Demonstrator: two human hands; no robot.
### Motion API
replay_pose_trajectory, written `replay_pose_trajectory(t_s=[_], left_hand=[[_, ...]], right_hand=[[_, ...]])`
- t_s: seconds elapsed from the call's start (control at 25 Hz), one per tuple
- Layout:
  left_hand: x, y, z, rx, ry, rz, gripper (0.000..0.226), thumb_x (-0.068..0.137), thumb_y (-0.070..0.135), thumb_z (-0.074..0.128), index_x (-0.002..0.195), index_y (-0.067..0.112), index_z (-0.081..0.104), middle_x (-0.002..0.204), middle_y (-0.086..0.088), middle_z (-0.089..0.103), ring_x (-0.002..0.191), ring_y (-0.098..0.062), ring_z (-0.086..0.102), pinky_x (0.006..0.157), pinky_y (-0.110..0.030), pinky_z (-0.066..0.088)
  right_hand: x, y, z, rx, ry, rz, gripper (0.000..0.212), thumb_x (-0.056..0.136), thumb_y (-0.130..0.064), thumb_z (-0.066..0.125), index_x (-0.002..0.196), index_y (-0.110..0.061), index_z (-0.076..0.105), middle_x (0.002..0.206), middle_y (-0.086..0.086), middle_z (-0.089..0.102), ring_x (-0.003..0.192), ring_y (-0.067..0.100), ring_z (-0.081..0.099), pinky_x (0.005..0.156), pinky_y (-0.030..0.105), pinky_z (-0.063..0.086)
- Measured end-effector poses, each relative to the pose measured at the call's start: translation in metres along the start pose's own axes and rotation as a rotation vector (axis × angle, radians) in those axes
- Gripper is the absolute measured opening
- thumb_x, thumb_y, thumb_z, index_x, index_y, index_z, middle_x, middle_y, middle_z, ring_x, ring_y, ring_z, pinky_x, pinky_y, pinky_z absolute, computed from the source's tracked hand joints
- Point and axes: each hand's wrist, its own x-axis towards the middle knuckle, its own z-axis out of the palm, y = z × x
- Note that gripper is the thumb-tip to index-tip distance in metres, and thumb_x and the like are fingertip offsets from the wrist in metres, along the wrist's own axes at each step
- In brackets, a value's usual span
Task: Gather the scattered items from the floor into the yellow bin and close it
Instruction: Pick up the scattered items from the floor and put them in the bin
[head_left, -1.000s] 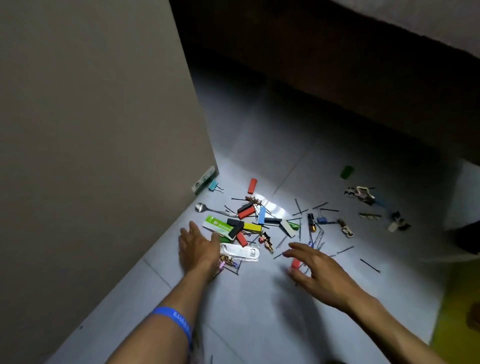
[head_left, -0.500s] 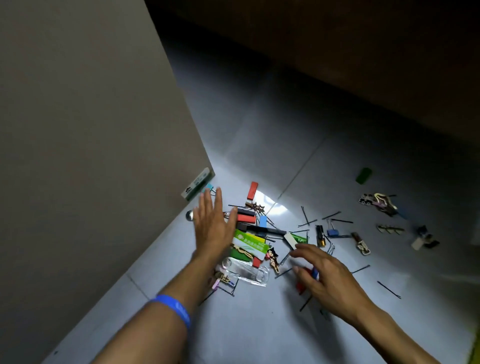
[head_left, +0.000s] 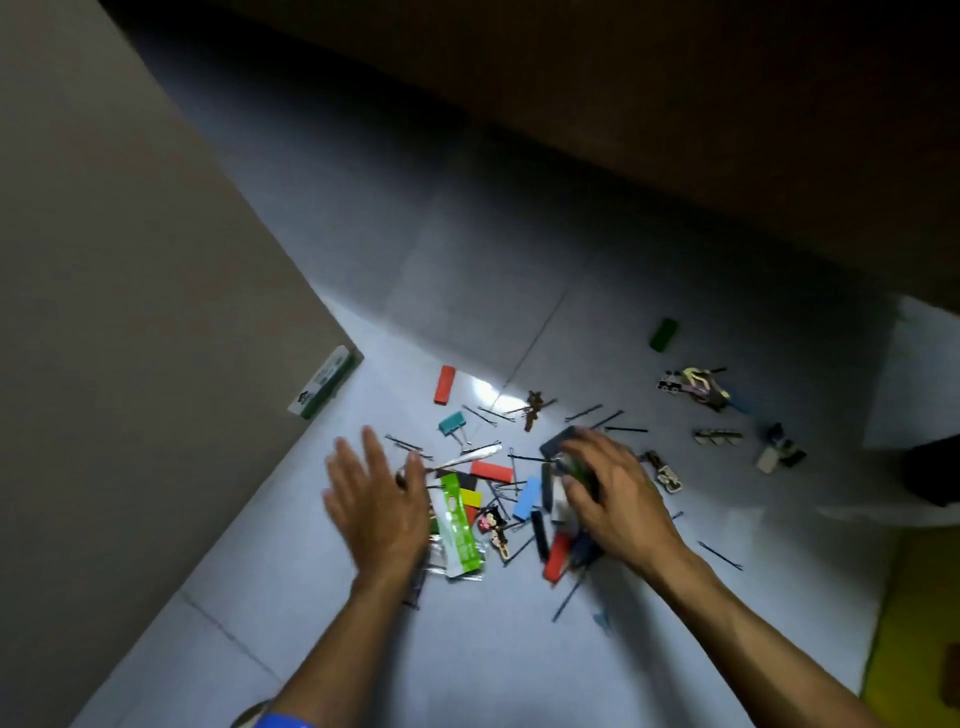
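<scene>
— Head view: where are the hands?

— Both low at centre frame. The left hand (head_left: 376, 506) lies flat with fingers spread straight, holding nothing, against the pile of scattered items (head_left: 498, 499) on the floor (head_left: 467, 649). The right hand (head_left: 613, 499) curls over dark pieces at the pile's right edge.

— The yellow bin (head_left: 914, 644)?

— Only a yellow patch at the lower right edge.

Left hand (head_left: 376, 506) flat, fingers straight; right hand (head_left: 615, 499) curled, palm down

Colourful clips, pins (head_left: 491, 470) heaped on floor
</scene>
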Motion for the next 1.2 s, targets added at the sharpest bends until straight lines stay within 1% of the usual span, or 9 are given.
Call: replay_pose_trajectory(t_s=[0.08,0.2,0.4,0.52,0.64,0.72,0.8,0.96,1.2], left_hand=[[-0.011,-0.001,0.004,-0.021,-0.15,0.063,0.075,0.092,0.068,0.015,0.154,0.035,-0.011,0.162,0.0,-0.021,0.149,-0.02,-0.02,0.121,-0.045,-0.005],[-0.022,0.044,0.024,-0.037,-0.274,0.41,0.073,0.093,0.066,0.014,0.149,0.038,-0.021,0.159,0.006,-0.028,0.145,-0.014,-0.027,0.12,-0.04,-0.01],[0.007,0.098,0.026,-0.002,-0.059,0.434,0.073,0.096,0.065,0.024,0.154,0.034,-0.009,0.162,0.001,-0.018,0.149,-0.02,-0.016,0.116,-0.043,-0.01],[0.044,0.11,0.018,0.043,-0.168,0.307,0.077,0.095,0.065,0.025,0.155,0.026,-0.002,0.164,-0.006,-0.013,0.15,-0.025,-0.01,0.12,-0.05,-0.001],[0.033,0.117,0.028,0.098,-0.343,0.503,0.081,0.093,0.069,0.022,0.156,0.022,0.002,0.164,-0.003,-0.013,0.151,-0.022,-0.007,0.121,-0.05,0.004],[0.01,0.116,0.033,0.041,-0.373,0.619,0.081,0.088,0.077,0.013,0.154,0.034,-0.007,0.161,0.007,-0.018,0.149,-0.014,-0.013,0.12,-0.042,-0.004],[-0.004,0.107,0.033,-0.028,-0.343,0.567,0.077,0.087,0.077,0.012,0.152,0.042,-0.011,0.159,0.013,-0.019,0.147,-0.009,-0.016,0.118,-0.037,-0.007],[-0.008,0.072,0.019,0.085,-0.229,0.449,0.072,0.094,0.066,0.019,0.153,0.038,-0.01,0.16,0.008,-0.02,0.147,-0.013,-0.019,0.118,-0.042,-0.008],[0.036,0.068,0.002,0.115,-0.318,0.281,0.085,0.09,0.072,0.017,0.156,0.023,-0.007,0.162,-0.003,-0.019,0.149,-0.018,-0.016,0.122,-0.044,-0.001]], right_hand=[[0.009,0.029,-0.021,-0.012,0.127,0.25,0.051,0.094,-0.027,0.058,0.143,-0.023,0.045,0.157,0.006,0.031,0.142,0.029,0.03,0.115,0.041,0.029],[0.018,0.081,-0.052,-0.062,0.222,0.431,0.064,0.089,-0.026,0.059,0.148,-0.024,0.035,0.159,0.007,0.025,0.141,0.034,0.029,0.112,0.047,0.034],[0.008,0.158,-0.076,-0.122,0.155,0.703,0.076,0.094,-0.046,0.053,0.155,-0.028,0.01,0.164,0.005,0.001,0.148,0.035,0.008,0.119,0.05,0.018],[0.008,0.146,-0.054,-0.103,0.074,0.513,0.072,0.099,-0.043,0.042,0.156,-0.023,0.003,0.164,0.009,-0.002,0.15,0.032,0.001,0.122,0.045,0.01],[0.003,0.094,-0.013,-0.145,0.071,0.267,0.068,0.097,-0.049,0.032,0.155,-0.023,0.005,0.164,0.004,0.003,0.15,0.027,0.004,0.121,0.042,0.006],[0.023,0.083,-0.022,-0.082,0.168,0.275,0.066,0.096,-0.045,0.039,0.153,-0.026,0.012,0.163,0.003,0.012,0.149,0.026,0.012,0.12,0.044,0.011],[0.066,0.091,-0.048,-0.109,0.203,0.255,0.07,0.096,-0.039,0.046,0.154,-0.03,0.008,0.164,0.001,0.004,0.149,0.027,0.006,0.12,0.045,0.011],[0.133,0.11,-0.086,-0.232,0.018,0.333,0.071,0.098,-0.043,0.044,0.155,-0.028,0.005,0.164,0.0,-0.006,0.15,0.03,-0.002,0.119,0.049,0.01],[0.067,0.075,-0.024,-0.211,-0.067,0.203,0.065,0.101,-0.049,0.027,0.155,-0.024,-0.002,0.164,0.003,-0.008,0.15,0.027,-0.004,0.122,0.046,0.006]])
